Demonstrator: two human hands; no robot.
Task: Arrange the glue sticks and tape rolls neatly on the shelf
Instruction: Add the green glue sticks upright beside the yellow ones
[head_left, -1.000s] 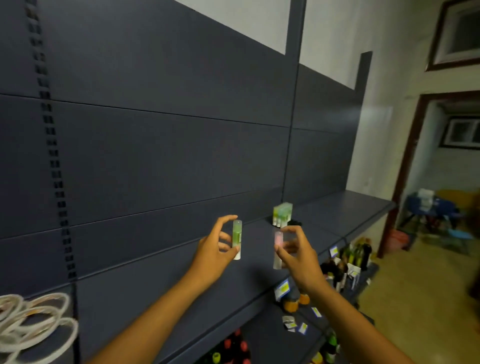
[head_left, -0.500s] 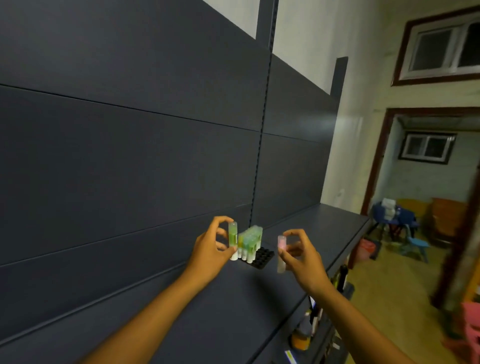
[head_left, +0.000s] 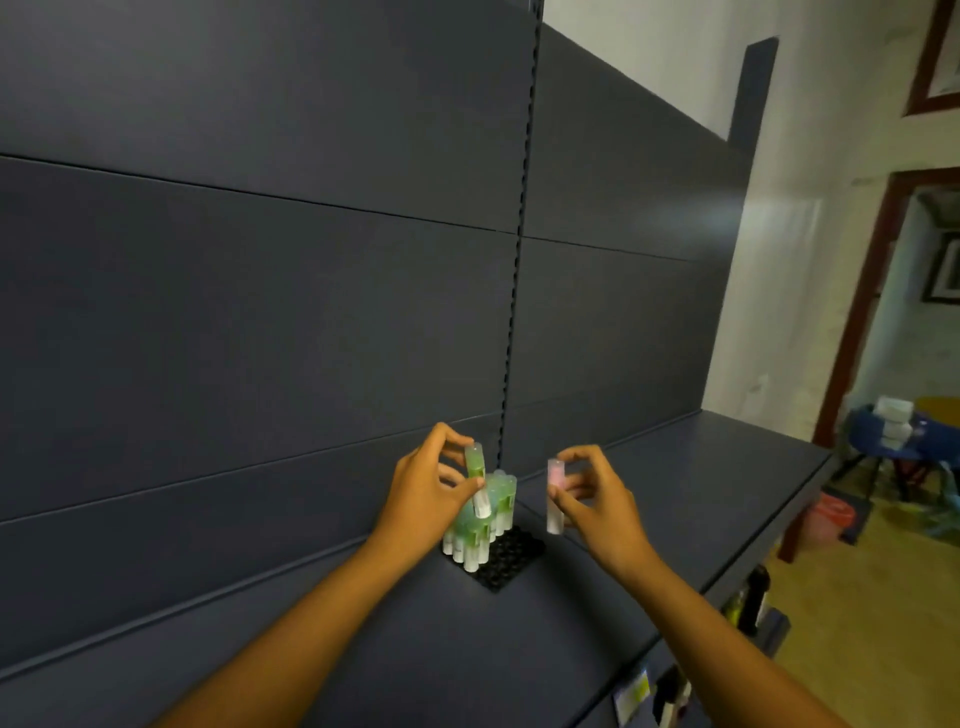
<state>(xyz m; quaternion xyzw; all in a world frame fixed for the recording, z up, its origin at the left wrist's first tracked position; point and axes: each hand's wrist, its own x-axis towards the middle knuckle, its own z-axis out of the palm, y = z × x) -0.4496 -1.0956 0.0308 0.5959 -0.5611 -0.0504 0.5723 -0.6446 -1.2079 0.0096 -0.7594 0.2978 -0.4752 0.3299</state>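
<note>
Above the shelf (head_left: 675, 499), left hand (head_left: 421, 499) pinches one green glue stick (head_left: 475, 470), right hand (head_left: 597, 499) one pink glue stick (head_left: 555, 493).

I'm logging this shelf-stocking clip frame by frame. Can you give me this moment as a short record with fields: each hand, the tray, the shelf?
left hand: pinches a green glue stick, tilted, over the standing sticks
right hand: pinches a pink glue stick, roughly upright, in the air right of the tray
black tray: green sticks fill its rear-left part; front-right sockets bare
shelf: dark, holds the tray; no tape rolls visible
</note>
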